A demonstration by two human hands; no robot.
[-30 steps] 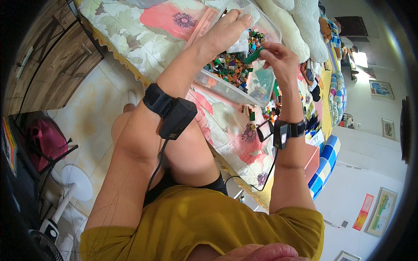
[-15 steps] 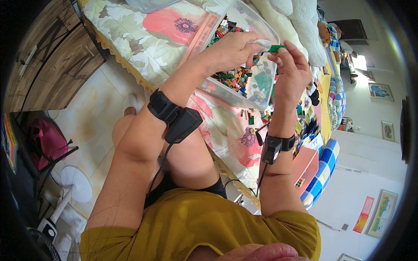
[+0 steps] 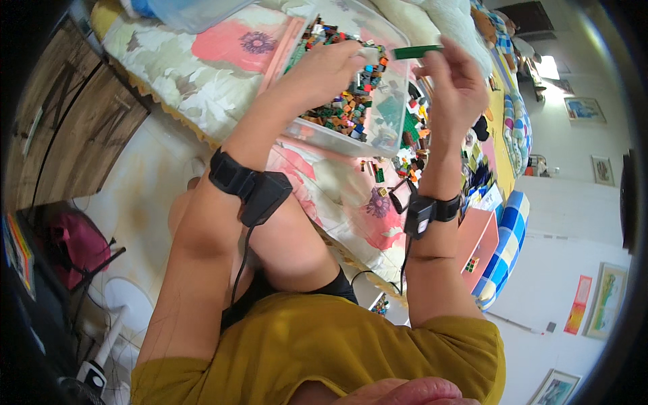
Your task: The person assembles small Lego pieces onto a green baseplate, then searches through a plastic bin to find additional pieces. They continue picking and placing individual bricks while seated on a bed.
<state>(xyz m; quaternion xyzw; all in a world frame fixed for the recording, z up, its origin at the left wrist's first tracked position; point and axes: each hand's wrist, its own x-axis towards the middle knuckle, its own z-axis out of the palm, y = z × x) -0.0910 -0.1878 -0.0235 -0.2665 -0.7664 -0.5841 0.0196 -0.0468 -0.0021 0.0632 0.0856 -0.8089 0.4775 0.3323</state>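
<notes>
My right hand [image 3: 459,84] pinches one end of a long dark green toy building brick [image 3: 414,52] above the right edge of a clear plastic bin [image 3: 324,137]. Over the bin, my left hand [image 3: 320,73] is closed with its fingertips on a small whitish piece [image 3: 369,57], which looks like a wipe or tissue. A gap separates the whitish piece from the green brick. Many small building bricks [image 3: 344,115] in mixed colours fill the bin below my left hand.
The bin stands on a flowered bedspread [image 3: 226,101]. Loose bricks [image 3: 412,128] lie right of it, near a pink box [image 3: 478,239]. White plush [image 3: 439,20] lies behind. Black devices with cables are strapped to both forearms. A wooden cabinet [image 3: 88,128] stands left.
My hands have moved apart: the left went leftward with the whitish piece, off the green brick. The brick now shows at length in my right hand. The whole view has shifted slightly.
</notes>
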